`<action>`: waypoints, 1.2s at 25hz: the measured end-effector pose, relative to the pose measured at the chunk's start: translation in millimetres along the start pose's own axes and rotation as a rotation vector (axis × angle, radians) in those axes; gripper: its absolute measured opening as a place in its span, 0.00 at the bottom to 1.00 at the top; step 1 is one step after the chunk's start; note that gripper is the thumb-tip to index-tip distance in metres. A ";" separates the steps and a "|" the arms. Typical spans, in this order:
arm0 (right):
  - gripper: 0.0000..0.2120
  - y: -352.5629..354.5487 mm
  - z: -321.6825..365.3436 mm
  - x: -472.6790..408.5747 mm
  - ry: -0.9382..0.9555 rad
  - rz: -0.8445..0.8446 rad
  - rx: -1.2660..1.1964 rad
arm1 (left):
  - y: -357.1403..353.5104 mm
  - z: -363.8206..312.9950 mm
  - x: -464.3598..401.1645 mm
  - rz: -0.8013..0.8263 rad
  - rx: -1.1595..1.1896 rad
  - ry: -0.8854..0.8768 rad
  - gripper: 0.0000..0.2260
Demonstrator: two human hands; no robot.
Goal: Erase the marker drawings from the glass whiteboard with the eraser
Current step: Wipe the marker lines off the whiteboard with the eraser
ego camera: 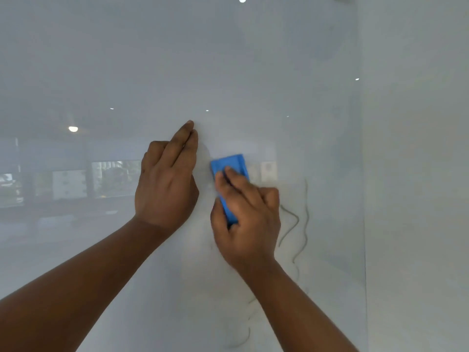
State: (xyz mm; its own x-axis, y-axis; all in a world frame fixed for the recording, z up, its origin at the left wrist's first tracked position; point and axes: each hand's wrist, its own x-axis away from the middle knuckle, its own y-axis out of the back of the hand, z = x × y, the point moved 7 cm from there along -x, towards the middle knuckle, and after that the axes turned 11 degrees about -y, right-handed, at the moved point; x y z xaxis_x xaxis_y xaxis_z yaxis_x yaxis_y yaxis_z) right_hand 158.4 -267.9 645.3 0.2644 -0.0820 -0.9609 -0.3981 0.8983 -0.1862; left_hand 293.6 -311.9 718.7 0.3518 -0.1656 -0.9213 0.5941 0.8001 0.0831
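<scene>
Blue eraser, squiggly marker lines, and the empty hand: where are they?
blue eraser [232, 163]: head view, upper end.
squiggly marker lines [289, 228]: head view, left line's bend.
left hand [165, 184]: head view, back of hand.

Soft, even, fairly dim daylight, no hard shadows. The glass board [177, 59] is glossy and mirrors windows left of my left hand [166, 184], plus a bright round ceiling lamp [73, 129] above them and small light specks higher up. My right hand [247, 219] shows motion blur. Whole frame slightly soft; board's right edge bows from wide-angle distortion.
</scene>
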 end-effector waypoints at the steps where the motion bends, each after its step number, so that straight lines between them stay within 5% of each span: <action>1: 0.18 3.8 -1.1 18.5 0.057 0.035 -0.007 | 1.3 -1.1 4.3 -0.001 0.002 -0.012 0.30; 3: 0.17 25.1 -26.0 26.1 0.059 0.022 0.025 | 2.6 -4.3 13.3 0.011 0.010 -0.017 0.30; 7: 0.19 22.9 -47.4 -16.7 -0.236 -0.087 0.058 | -0.4 -11.1 25.4 0.033 0.022 0.001 0.30; 11: 0.16 6.9 -1.5 53.9 0.103 0.055 0.035 | 0.9 -10.4 34.6 0.008 0.021 -0.016 0.30; 16: 0.19 25.6 -38.2 12.9 -0.136 -0.064 0.042 | -0.1 -22.1 52.7 0.016 0.027 -0.022 0.29; 22: 0.14 15.2 -4.8 111.5 0.198 0.181 0.043 | 3.9 -15.9 68.6 0.005 0.070 0.008 0.30; 27: 0.18 37.3 -44.7 76.0 -0.089 -0.076 0.071 | 1.8 -28.1 76.2 0.023 0.089 -0.019 0.30; 30: 0.18 10.4 -19.4 89.4 -0.138 -0.077 0.020 | -1.4 -30.1 84.7 0.041 0.092 -0.057 0.30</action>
State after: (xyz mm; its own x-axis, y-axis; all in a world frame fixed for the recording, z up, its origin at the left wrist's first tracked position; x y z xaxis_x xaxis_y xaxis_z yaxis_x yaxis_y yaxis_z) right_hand 160.9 -274.3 553.5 0.4121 -0.0925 -0.9064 -0.3548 0.9000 -0.2532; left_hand 300.8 -309.7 629.1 0.4164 -0.1682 -0.8935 0.6415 0.7508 0.1576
